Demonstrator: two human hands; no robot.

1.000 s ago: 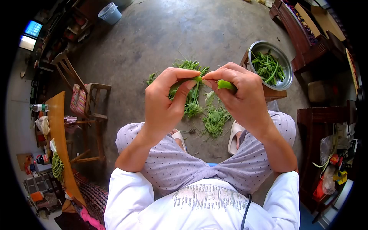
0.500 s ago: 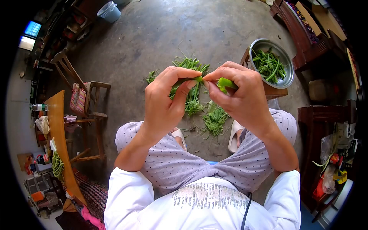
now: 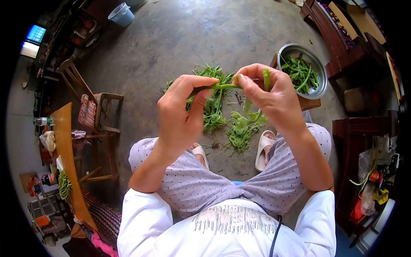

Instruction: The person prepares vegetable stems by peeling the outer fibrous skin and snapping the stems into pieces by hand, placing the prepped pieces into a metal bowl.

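A green vegetable stem (image 3: 227,86) stretches between my two hands, above the floor in front of my knees. My left hand (image 3: 181,113) pinches its left end between thumb and forefinger. At the other end, the thumb and fingertips of my right hand (image 3: 276,96) close on the stem. A short green piece pokes up between the right fingers, and a pale leafy part hangs below that palm. Under my hands, a heap of long green stems (image 3: 215,115) lies on the concrete. Closer to my feet is a smaller pile of leafy, curly trimmings (image 3: 240,136).
At the right, a metal bowl (image 3: 324,87) of green stems sits on a wooden stool (image 3: 309,103). A wooden chair (image 3: 109,95) and a table edge (image 3: 64,141) stand at the left. A bucket (image 3: 122,16) is at the far left, and dark wooden furniture (image 3: 359,127) lines the right.
My right hand has moved slightly right, away from my left, so more stem shows between them. A leafy part now hangs below my right hand. My left hand shifts slightly left.
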